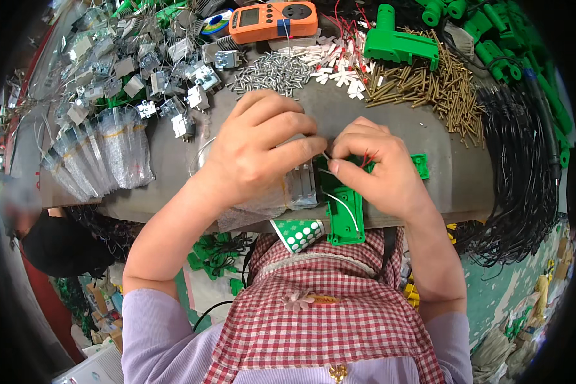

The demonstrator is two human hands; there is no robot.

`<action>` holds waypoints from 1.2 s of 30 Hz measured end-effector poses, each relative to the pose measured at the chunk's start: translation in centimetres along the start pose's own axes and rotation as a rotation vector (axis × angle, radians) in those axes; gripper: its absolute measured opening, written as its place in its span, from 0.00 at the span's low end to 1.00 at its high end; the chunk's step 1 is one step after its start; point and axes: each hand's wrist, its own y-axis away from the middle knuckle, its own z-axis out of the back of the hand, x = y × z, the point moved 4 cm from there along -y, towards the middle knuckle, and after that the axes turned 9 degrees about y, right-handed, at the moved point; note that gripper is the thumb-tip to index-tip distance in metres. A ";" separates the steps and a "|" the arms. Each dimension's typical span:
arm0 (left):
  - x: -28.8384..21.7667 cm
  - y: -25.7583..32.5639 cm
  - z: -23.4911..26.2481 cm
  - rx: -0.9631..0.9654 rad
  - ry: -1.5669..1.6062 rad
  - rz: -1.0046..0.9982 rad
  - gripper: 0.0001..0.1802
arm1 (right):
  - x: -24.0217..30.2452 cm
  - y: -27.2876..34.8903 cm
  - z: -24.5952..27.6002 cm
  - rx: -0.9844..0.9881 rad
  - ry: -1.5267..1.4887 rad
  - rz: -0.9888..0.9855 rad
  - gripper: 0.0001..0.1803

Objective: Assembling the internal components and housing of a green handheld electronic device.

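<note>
A green plastic housing half [344, 211] lies at the near edge of the grey workbench [454, 173], with white and red wires running into it. My right hand [377, 169] rests on its upper part and pinches the wires between thumb and fingers. My left hand [259, 150] comes in from the left, fingers curled, its fingertips meeting the right hand's at a thin white wire [326, 157]. Under the left hand lies a clear plastic bag of small metal parts [294, 192]. The upper half of the housing is hidden by my fingers.
An orange meter [274, 20], a heap of silver screws [272, 70], white connectors with red wires [339, 64], brass pins [432, 86], green housings [397, 43], black cables [518, 166], metal switches [141, 70] and bagged parts [102, 153] crowd the bench. A green dotted paper cup [297, 233] sits at its near edge.
</note>
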 end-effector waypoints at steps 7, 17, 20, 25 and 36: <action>-1.3 -0.4 0.0 0.044 -0.116 -0.017 0.12 | 0.2 0.1 -0.1 -0.035 0.038 -0.035 0.05; 1.6 3.3 -3.5 0.047 1.167 1.286 0.06 | 2.9 1.3 -1.2 -0.396 0.636 0.441 0.06; 1.3 2.6 -1.6 0.005 0.576 0.749 0.07 | 0.9 0.8 -0.5 -0.305 0.290 0.198 0.05; -0.1 0.4 0.1 0.027 0.194 0.405 0.08 | 0.0 0.5 -0.6 -0.137 -0.067 0.049 0.06; -0.6 0.7 -0.1 -0.019 0.091 0.374 0.08 | -0.4 0.5 -0.8 -0.165 -0.063 0.096 0.07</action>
